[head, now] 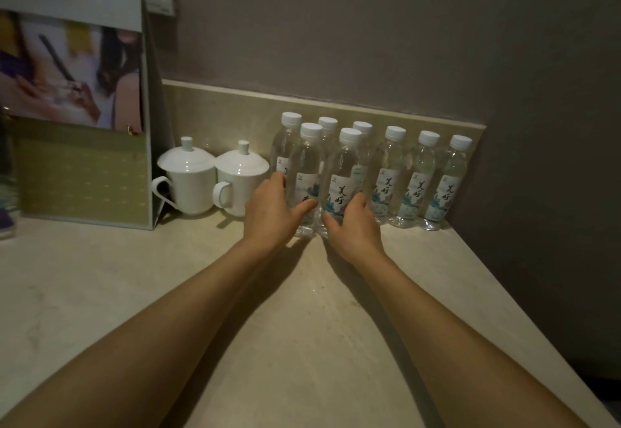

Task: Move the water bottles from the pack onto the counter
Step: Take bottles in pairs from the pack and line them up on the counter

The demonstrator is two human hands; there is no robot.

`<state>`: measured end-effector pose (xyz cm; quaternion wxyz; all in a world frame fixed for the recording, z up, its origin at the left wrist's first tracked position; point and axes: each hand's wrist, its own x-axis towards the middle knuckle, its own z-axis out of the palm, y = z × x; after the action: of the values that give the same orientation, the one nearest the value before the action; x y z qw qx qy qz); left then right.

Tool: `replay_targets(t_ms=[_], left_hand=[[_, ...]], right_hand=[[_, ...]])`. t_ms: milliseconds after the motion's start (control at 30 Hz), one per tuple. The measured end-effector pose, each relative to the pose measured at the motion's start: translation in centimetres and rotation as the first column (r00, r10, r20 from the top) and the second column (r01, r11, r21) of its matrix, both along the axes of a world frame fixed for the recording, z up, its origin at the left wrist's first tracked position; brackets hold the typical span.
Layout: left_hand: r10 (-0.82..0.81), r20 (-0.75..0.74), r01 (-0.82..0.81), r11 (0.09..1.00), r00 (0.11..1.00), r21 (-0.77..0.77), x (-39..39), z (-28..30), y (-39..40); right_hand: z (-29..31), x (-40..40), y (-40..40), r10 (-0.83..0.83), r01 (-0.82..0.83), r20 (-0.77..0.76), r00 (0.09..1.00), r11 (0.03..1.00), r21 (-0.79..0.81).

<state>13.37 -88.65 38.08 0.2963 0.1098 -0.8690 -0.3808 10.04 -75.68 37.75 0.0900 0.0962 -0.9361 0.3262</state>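
Both hands were on the front pair of bottles on the counter [134, 293]: the left hand [268, 216] curled round the left front bottle [307, 172], the right hand [353, 226] curled round the right front bottle [342, 175]. Eight bottles stood upright, three behind the hands and three in a row just right of the right hand; no pack was in view. Crowded as they were, a sideways nudge could likely topple a neighbour into the row, or the left wrist could catch the cups [215, 179] just to its left. There were two lidded cups.
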Motion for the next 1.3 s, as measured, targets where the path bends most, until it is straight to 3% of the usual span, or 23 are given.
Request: replay_targets(t_ms=[967,1300], left_hand=[[-0.084,0.072,0.082,0.996,0.994,0.025,-0.19,-0.56,-0.56],[-0.092,0.04,0.09,0.994,0.995,0.058,-0.03,-0.82,-0.5]], right_hand=[[0.35,-0.26,0.97,0.085,-0.085,0.011,0.996,0.996,0.019],[0.25,0.11,0.37,0.033,-0.033,0.01,0.999,0.999,0.019]])
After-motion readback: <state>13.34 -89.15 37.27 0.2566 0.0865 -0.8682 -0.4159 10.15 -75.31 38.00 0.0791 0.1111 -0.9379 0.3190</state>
